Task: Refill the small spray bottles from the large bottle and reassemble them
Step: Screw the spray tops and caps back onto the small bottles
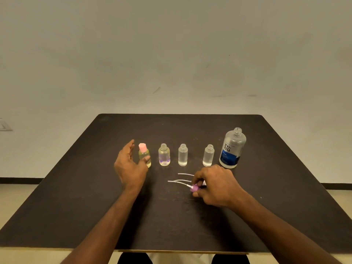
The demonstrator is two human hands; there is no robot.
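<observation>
Several small clear bottles stand in a row on the dark table (76, 197). The leftmost bottle (145, 156) holds yellowish liquid and wears a pink spray top. My left hand (129, 164) is spread beside it, thumb touching its front. Three uncapped bottles follow: one with a purple tint at its base (164, 155), a second (182, 155) and a third (208, 155). The large uncapped bottle with a blue label (232, 148) stands at the right. My right hand (215, 185) pinches a purple spray head (194, 188) lying on the table, its white tube pointing left.
Two more white dip tubes (185, 174) stick out leftward from under my right hand; their spray heads are hidden by the hand. A plain wall rises behind the table's far edge. My knees show below the near edge.
</observation>
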